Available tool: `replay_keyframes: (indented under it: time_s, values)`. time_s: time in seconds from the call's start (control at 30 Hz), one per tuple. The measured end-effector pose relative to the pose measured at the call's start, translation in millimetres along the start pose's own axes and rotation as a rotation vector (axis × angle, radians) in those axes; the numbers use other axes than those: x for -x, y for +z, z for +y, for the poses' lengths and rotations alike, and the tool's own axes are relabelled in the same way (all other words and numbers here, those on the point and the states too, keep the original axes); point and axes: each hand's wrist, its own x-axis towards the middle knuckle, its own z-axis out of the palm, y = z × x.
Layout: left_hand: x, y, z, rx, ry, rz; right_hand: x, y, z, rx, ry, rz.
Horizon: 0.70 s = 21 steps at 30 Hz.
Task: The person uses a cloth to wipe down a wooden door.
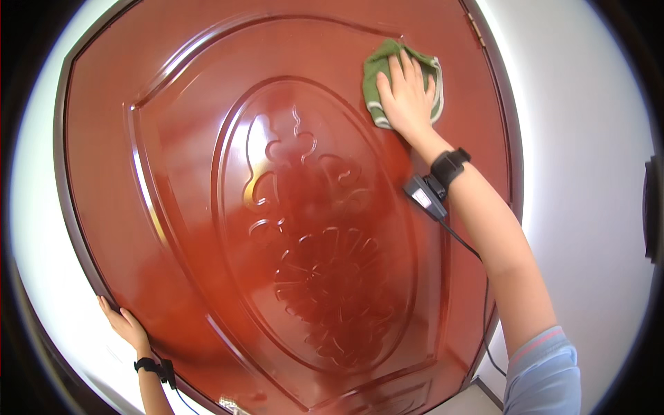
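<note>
A glossy reddish-brown door (pixel 187 155) with an embossed oval panel and flower relief fills most of the view. High on its right side, my right hand (pixel 412 96) presses a green cloth (pixel 374 85) with pale edging flat against the surface, fingers spread and pointing up. The cloth lies over the upper right corner of the raised moulding. At the lower left, my left hand (pixel 124 326) rests at the dark door frame (pixel 85 249), thumb and fingers apart, with nothing in it.
Black straps with small devices sit on both wrists; a cable (pixel 486 311) hangs from the right wrist device (pixel 425 197). A hinge (pixel 475 31) shows at the upper right. White wall (pixel 570 155) flanks the frame. Part of a metallic fitting (pixel 231 403) shows at the bottom edge.
</note>
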Motion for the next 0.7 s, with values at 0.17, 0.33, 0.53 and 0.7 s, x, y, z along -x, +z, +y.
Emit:
replay_keyframes:
  time_s: [0.17,0.33,0.53,0.7]
  values:
    - [-0.4,-7.3,0.2,-0.014,-0.001,-0.01,-17.8,2.8,-39.9,-0.035,-0.04,0.07]
    - [0.7,-4.0,8.3,-0.023,0.011,-0.006,-26.6,10.0,-84.2,-0.059,-0.111,0.077]
    - [-0.9,-9.3,8.2,0.003,0.02,-0.004,-22.2,9.1,-189.9,-0.291,-0.248,0.079]
    - [-3.4,-9.6,7.8,-0.015,0.021,-0.003,28.0,-11.9,-268.9,-0.505,-0.458,0.005]
